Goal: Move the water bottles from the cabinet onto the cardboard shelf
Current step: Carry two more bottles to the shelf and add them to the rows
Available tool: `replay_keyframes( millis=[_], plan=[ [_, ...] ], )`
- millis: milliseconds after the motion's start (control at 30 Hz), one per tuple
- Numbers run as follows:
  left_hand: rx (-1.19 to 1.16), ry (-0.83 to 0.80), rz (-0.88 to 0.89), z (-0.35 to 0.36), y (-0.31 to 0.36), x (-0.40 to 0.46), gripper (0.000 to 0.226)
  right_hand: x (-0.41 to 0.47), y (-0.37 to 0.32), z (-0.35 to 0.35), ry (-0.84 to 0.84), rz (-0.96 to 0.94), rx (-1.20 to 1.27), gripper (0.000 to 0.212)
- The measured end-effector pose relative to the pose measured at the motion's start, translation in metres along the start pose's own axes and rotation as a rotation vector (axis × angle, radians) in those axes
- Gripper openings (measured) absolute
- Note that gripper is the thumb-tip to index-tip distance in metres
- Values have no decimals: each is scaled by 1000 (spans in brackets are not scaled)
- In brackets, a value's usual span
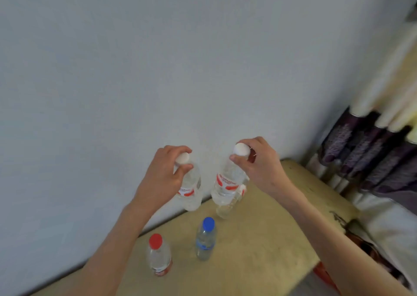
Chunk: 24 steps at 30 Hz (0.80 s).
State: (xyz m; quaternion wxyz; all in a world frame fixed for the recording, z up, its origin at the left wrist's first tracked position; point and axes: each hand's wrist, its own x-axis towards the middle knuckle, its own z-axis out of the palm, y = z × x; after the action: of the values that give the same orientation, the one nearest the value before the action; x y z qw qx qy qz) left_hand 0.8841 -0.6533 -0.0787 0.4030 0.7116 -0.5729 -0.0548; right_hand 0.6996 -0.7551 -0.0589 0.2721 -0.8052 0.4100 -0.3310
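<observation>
Two white-capped bottles (pixel 191 187) (pixel 225 182) are held by the neck, one in the left hand (pixel 167 173), one in the right hand (pixel 259 164), each grip clenched just under the cap above the far part of the tan surface (pixel 270 239). Both should be kept upright and apart. Behind the right bottle a third, part hidden, may be knocked. Nearer, a red-capped bottle (pixel 158 255) and a blue-capped bottle (pixel 205 239) stand clear. Open room lies at the right edge; the wall (pixel 158 70) closes the far left.

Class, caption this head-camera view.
Left hand and right hand each grip a white-capped clear plastic bottle by its neck above the beige tabletop.
</observation>
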Motion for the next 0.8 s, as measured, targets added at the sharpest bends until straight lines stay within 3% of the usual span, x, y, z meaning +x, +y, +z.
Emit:
replay_keyframes(
  millis=[100,233,500,800],
  plan=[
    [-46,-41,137,-10,36,-2,24,-34,-7,-38,201,29,-31,23],
    [-106,-174,269,-8,79,-22,22,-95,-5,-75,347,113,-123,25],
    [-198,-636,391,67,143,-124,27,-277,29,-128,463,443,-176,27],
    [-337,-985,689,158,270,-284,27,-527,35,-203,679,715,-291,29]
  ],
)
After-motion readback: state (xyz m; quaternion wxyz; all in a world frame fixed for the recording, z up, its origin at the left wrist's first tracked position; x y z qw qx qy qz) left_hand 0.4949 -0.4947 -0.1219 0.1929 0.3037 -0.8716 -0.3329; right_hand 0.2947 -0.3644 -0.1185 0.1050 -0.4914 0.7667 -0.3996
